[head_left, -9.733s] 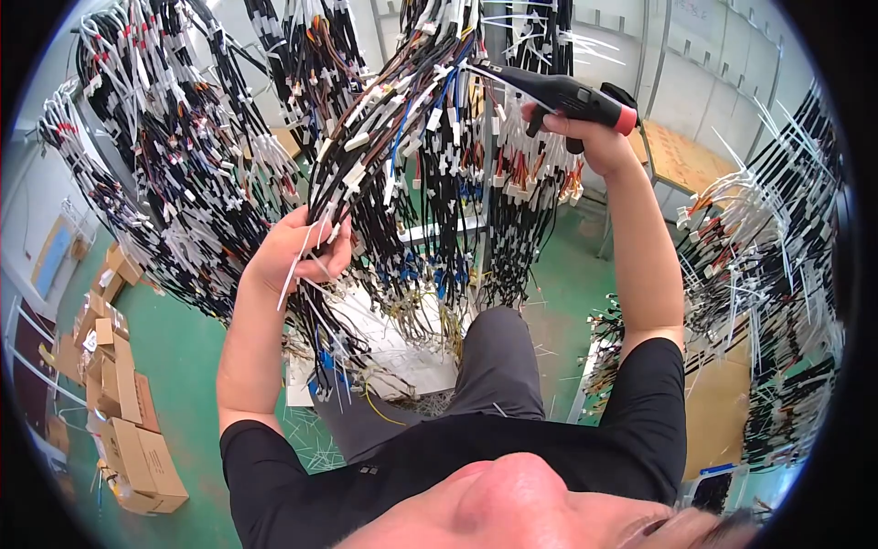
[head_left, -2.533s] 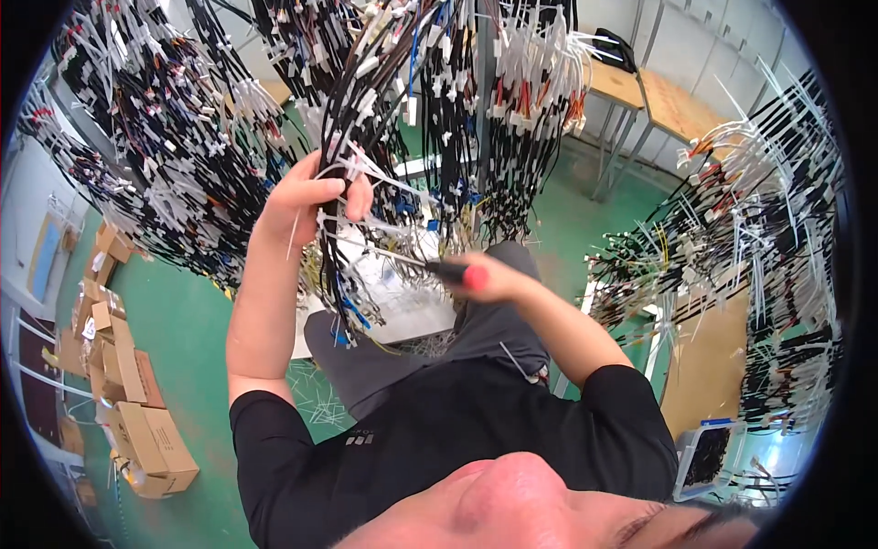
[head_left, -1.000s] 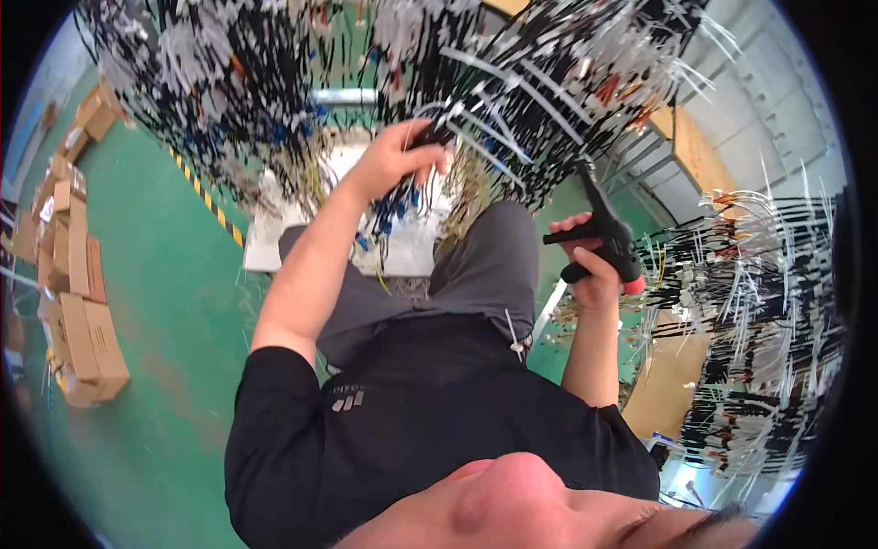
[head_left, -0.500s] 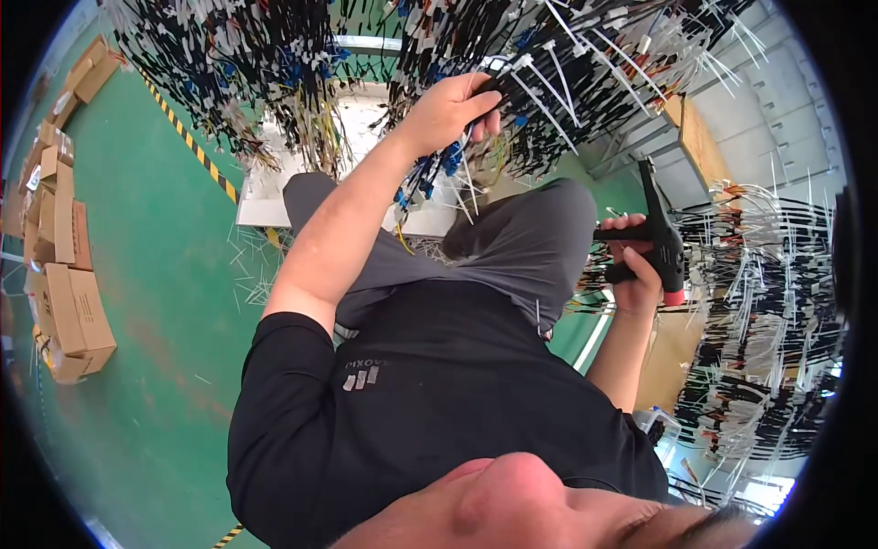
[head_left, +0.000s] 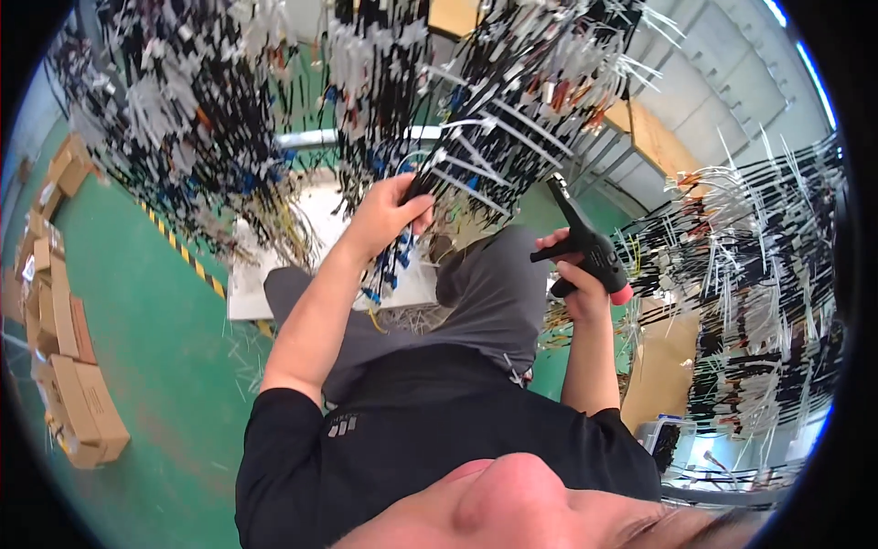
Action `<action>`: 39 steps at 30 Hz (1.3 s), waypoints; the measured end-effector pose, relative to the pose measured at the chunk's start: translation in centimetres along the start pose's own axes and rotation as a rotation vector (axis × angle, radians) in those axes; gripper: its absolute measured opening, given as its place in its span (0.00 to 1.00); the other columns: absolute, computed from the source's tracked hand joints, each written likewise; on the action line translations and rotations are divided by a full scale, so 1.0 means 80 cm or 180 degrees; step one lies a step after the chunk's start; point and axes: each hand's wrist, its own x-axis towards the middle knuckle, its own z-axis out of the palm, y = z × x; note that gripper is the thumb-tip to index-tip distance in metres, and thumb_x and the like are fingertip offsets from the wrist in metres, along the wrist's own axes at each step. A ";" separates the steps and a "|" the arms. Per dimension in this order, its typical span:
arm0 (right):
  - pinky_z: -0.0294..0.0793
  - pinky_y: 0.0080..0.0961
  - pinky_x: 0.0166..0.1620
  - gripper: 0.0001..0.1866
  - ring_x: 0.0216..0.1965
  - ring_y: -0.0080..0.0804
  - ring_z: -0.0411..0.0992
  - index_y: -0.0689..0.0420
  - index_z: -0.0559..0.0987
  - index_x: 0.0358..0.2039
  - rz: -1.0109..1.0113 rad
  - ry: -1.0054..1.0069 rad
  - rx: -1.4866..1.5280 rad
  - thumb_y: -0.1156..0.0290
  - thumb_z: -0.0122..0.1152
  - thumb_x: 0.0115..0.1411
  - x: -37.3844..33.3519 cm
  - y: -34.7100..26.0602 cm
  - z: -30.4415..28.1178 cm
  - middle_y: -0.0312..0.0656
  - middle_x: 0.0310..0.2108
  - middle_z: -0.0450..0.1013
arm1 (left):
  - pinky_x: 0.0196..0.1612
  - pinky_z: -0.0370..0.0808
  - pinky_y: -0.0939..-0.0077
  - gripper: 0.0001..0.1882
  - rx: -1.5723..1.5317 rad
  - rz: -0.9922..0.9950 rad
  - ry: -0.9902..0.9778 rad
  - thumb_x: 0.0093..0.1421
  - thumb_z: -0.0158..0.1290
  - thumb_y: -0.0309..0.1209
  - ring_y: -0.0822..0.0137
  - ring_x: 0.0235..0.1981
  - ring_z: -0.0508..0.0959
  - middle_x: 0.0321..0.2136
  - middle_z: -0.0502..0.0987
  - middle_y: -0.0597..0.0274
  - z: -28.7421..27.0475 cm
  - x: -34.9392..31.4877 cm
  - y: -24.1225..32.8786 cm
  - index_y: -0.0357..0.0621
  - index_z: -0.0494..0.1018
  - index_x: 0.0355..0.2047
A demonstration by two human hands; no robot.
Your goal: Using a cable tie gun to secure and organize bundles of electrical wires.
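My left hand (head_left: 390,217) grips a black wire harness (head_left: 422,183) in front of me, thumb and fingers wrapped round it. Long white cable ties (head_left: 498,137) stick out from the bundle, their tails pointing down and to the right. Blue connectors (head_left: 393,261) dangle below the hand. On the right, my right hand (head_left: 578,276) is closed round the handle of a black cable tie gun (head_left: 590,247) with a red knob at its rear. Its nose points up toward the ties but stays apart from them.
Dense rows of hanging wire harnesses (head_left: 174,119) fill the far side, and more hang on a rack (head_left: 750,302) at right. A white tray (head_left: 251,297) lies before my knees, with cut tie tails on the green floor. Cardboard boxes (head_left: 87,403) line the left.
My view has shifted, with more of the hanging harnesses showing. The tie gun has come closer to my left hand and the ties, its nose now tilted up and left. Both grips remain.
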 end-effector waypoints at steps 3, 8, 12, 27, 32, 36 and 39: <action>0.72 0.41 0.64 0.29 0.57 0.42 0.78 0.63 0.77 0.59 -0.0290 0.0018 -0.0660 0.80 0.66 0.55 0.020 -0.029 -0.012 0.47 0.51 0.80 | 0.30 0.73 0.80 0.04 -0.0068 -0.0111 -0.0032 0.68 0.57 0.25 0.75 0.23 0.77 0.25 0.80 0.63 0.002 -0.005 0.009 0.37 0.76 0.36; 0.72 0.35 0.62 0.29 0.56 0.36 0.77 0.63 0.77 0.60 -0.0398 -0.0127 -0.1180 0.78 0.68 0.56 0.067 -0.099 -0.009 0.45 0.51 0.80 | 0.34 0.78 0.78 0.05 0.0411 0.0001 0.0241 0.68 0.58 0.26 0.74 0.26 0.80 0.29 0.84 0.60 0.011 -0.003 0.005 0.35 0.76 0.36; 0.72 0.31 0.59 0.25 0.52 0.29 0.76 0.61 0.79 0.59 -0.0416 -0.0753 -0.1875 0.73 0.70 0.59 0.104 -0.135 0.006 0.39 0.49 0.81 | 0.39 0.80 0.76 0.07 0.0096 0.0092 0.0244 0.71 0.56 0.27 0.74 0.31 0.83 0.34 0.86 0.58 0.021 -0.008 -0.007 0.33 0.78 0.43; 0.76 0.38 0.49 0.24 0.43 0.52 0.75 0.64 0.77 0.54 -0.1038 -0.1628 -0.3902 0.73 0.70 0.56 0.129 -0.193 0.076 0.50 0.40 0.77 | 0.48 0.82 0.70 0.14 0.0252 0.0031 0.0325 0.76 0.49 0.29 0.66 0.41 0.86 0.42 0.85 0.54 0.044 -0.021 -0.010 0.29 0.78 0.50; 0.77 0.37 0.48 0.25 0.42 0.52 0.77 0.64 0.77 0.55 -0.1030 -0.1663 -0.4045 0.73 0.69 0.57 0.132 -0.196 0.090 0.51 0.41 0.77 | 0.28 0.74 0.75 0.10 0.1318 0.0569 0.0890 0.67 0.62 0.32 0.74 0.23 0.80 0.28 0.86 0.57 0.061 -0.026 -0.006 0.37 0.83 0.42; 0.77 0.37 0.48 0.24 0.41 0.52 0.78 0.65 0.76 0.54 -0.1121 -0.1679 -0.4284 0.73 0.67 0.58 0.137 -0.195 0.089 0.52 0.41 0.77 | 0.29 0.76 0.66 0.11 0.2162 0.1347 0.1111 0.61 0.67 0.30 0.51 0.23 0.80 0.25 0.82 0.53 0.064 -0.026 -0.019 0.38 0.83 0.42; 0.77 0.37 0.48 0.23 0.41 0.52 0.78 0.64 0.76 0.54 -0.0902 -0.1709 -0.4243 0.73 0.65 0.58 0.137 -0.194 0.091 0.51 0.40 0.77 | 0.29 0.77 0.64 0.13 0.2610 0.1948 0.1137 0.59 0.68 0.28 0.54 0.24 0.81 0.28 0.83 0.54 0.060 -0.027 -0.018 0.39 0.83 0.43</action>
